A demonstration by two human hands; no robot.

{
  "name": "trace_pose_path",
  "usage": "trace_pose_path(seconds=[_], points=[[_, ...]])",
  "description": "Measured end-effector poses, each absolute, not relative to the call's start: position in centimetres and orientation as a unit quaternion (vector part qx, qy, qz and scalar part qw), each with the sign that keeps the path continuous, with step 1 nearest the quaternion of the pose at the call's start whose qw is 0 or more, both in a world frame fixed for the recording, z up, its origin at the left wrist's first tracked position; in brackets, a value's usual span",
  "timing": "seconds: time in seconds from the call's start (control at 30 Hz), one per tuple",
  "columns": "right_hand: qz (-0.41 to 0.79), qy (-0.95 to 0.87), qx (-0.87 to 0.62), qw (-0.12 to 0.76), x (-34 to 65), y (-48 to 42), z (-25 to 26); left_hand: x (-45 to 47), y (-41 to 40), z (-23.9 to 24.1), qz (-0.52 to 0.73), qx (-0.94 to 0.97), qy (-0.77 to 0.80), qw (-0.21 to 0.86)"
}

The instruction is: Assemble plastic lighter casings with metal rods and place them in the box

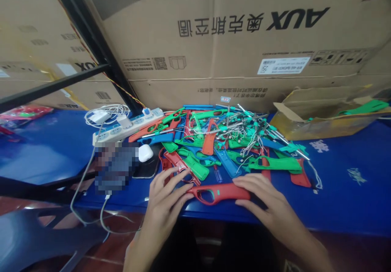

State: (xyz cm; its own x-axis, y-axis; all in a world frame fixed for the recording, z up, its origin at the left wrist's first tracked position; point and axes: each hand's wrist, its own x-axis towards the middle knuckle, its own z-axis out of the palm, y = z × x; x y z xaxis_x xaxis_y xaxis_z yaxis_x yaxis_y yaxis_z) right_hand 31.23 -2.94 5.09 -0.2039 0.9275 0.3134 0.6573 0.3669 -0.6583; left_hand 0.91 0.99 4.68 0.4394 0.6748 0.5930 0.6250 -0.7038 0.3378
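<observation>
Between both hands lies a red lighter body (227,193), a long-handled gas lighter type with a finger loop and a bit of green inside it. My left hand (168,196) pinches its narrow left end. Thumb and fingers of my right hand (262,196) close on its wide right end. Right behind it, a small clear blue part (217,174) lies on the table. A heap of red, green and blue lighter shells (195,164) spreads beyond, mixed with metal rods, green parts and white wires (244,131).
A white power strip (128,127) with chargers stands at the left. Nearby are a white earbud case (146,153) and a dark phone (146,169). An open carton (324,121) with green parts sits at the right. Large cardboard boxes (220,56) wall off the back of the blue table (342,198).
</observation>
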Motion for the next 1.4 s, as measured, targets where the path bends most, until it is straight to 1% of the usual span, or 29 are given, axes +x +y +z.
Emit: trace_pose_path(seconds=[0.1, 0.2, 0.33, 0.57, 0.7, 0.97, 1.1, 1.4], points=[[0.194, -0.736, -0.536, 0.364, 31.3, -3.1, 5.0, 1.0, 0.8, 4.7, 0.355, 0.839, 0.410, 0.041], [0.180, -0.691, -0.563, 0.416, 31.6, -3.4, 5.1, 0.9, 0.7, 4.9, 0.333, 0.834, 0.435, 0.059], [0.172, -0.629, -0.603, 0.460, 31.9, -3.6, 5.1, 1.0, 0.9, 4.8, 0.335, 0.841, 0.422, 0.049], [0.240, -0.619, -0.619, 0.419, 31.8, -3.1, 4.7, 1.4, 0.9, 4.8, 0.341, 0.839, 0.419, 0.061], [0.267, -0.606, -0.623, 0.416, 31.9, -2.9, 4.5, 1.4, 0.8, 4.9, 0.340, 0.843, 0.413, 0.062], [0.274, -0.608, -0.622, 0.410, 31.9, -2.8, 4.3, 1.4, 0.9, 4.7, 0.342, 0.839, 0.420, 0.052], [0.256, -0.624, -0.624, 0.396, 31.9, -2.7, 4.4, 1.5, 1.0, 4.6, 0.354, 0.832, 0.425, 0.046], [0.256, -0.638, -0.616, 0.385, 32.0, -2.7, 4.1, 1.6, 1.8, 5.0, 0.328, 0.833, 0.431, 0.109]])
